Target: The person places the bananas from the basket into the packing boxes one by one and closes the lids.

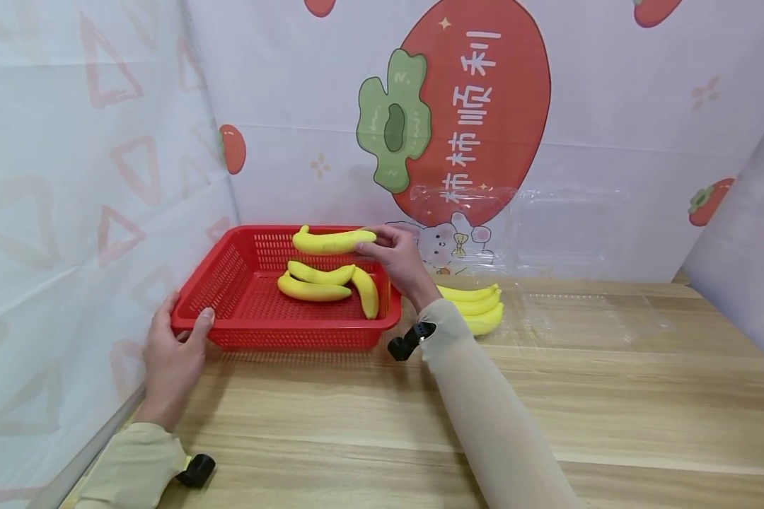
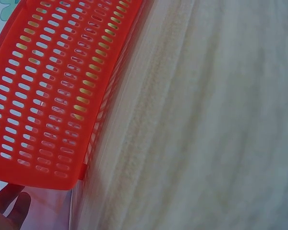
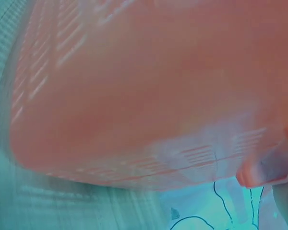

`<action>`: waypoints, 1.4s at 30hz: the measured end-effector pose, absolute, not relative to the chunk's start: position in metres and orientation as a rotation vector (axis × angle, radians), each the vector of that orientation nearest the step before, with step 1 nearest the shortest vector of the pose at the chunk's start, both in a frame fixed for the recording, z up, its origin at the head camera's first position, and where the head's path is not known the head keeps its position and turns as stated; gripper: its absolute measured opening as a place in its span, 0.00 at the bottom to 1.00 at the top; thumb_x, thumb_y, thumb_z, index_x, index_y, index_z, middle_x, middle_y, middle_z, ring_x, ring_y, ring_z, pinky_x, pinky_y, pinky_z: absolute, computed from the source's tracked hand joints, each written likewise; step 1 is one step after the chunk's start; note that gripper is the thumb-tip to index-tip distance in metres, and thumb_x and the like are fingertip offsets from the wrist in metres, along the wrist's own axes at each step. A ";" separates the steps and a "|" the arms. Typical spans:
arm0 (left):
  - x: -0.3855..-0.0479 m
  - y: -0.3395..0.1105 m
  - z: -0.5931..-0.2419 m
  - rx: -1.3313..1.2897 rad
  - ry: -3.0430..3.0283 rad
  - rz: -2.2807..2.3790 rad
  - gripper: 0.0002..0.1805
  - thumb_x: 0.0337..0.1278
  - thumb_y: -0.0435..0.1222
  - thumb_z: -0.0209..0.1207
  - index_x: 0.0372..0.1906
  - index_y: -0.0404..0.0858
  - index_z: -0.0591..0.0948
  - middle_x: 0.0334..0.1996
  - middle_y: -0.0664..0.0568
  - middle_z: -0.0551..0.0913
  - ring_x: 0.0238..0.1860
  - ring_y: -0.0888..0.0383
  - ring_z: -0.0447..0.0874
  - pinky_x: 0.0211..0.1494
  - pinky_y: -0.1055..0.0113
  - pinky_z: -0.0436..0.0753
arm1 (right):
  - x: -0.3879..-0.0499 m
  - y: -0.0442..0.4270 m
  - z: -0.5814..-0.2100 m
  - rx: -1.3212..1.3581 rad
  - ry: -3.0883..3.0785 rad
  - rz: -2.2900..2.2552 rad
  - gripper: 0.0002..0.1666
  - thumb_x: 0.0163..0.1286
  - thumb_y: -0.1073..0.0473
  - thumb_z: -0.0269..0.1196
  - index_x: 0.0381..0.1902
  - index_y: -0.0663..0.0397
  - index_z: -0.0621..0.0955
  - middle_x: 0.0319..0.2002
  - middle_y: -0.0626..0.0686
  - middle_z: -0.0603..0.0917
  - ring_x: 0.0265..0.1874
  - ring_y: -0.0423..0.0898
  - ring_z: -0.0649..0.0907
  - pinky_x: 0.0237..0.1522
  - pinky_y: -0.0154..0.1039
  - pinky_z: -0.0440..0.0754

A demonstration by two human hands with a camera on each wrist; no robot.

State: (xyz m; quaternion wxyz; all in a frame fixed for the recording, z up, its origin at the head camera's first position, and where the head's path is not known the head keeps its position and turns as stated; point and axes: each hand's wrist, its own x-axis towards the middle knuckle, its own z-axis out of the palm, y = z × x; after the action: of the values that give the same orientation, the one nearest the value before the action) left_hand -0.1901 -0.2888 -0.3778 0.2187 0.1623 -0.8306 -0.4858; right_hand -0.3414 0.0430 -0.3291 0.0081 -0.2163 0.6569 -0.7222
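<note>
A red plastic basket (image 1: 293, 324) with slotted walls stands at the left of the table. My left hand (image 1: 175, 357) grips its front left corner, thumb over the rim; the left wrist view shows a few of its fingers (image 2: 20, 208) below the basket wall (image 2: 48, 96). My right hand (image 1: 400, 260) pinches one end of a yellow banana (image 1: 327, 242) over the back of the basket. Inside lie a front banana (image 1: 313, 288), one behind it (image 1: 320, 273) and one at the right (image 1: 366, 291). Blurred basket wall (image 3: 134, 96) fills most of the right wrist view.
Several more bananas (image 1: 479, 309) lie on the table right of the basket, partly behind my right wrist. Beyond them stands an open clear plastic container (image 1: 586, 311), its lid raised against the printed backdrop (image 1: 293, 162). A white cloth wall (image 1: 76, 233) borders the left side.
</note>
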 end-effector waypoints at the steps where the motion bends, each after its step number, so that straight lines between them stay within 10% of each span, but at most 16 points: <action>1: -0.190 -0.289 -0.378 0.450 -2.300 -1.344 0.43 0.77 0.54 0.54 0.88 0.52 0.51 0.83 0.49 0.63 0.72 0.48 0.73 0.54 0.89 0.72 | -0.340 0.043 -0.330 -0.681 2.049 -2.264 0.22 0.76 0.62 0.67 0.64 0.61 0.83 0.57 0.63 0.88 0.51 0.52 0.92 0.63 0.46 0.86; 42: -0.191 -0.292 -0.379 0.442 -2.323 -1.360 0.44 0.77 0.55 0.54 0.88 0.51 0.50 0.83 0.46 0.62 0.66 0.47 0.75 0.42 0.93 0.71 | -0.311 0.066 -0.340 -0.589 2.085 -2.281 0.28 0.75 0.59 0.69 0.70 0.59 0.78 0.62 0.58 0.86 0.58 0.54 0.90 0.65 0.54 0.84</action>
State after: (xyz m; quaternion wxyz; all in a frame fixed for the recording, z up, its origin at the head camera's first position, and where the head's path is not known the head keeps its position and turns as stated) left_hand -0.1915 -0.2919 -0.3788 0.2054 0.1587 -0.8334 -0.4880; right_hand -0.3108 0.0663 -0.3399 -0.0022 -0.1874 0.6628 -0.7250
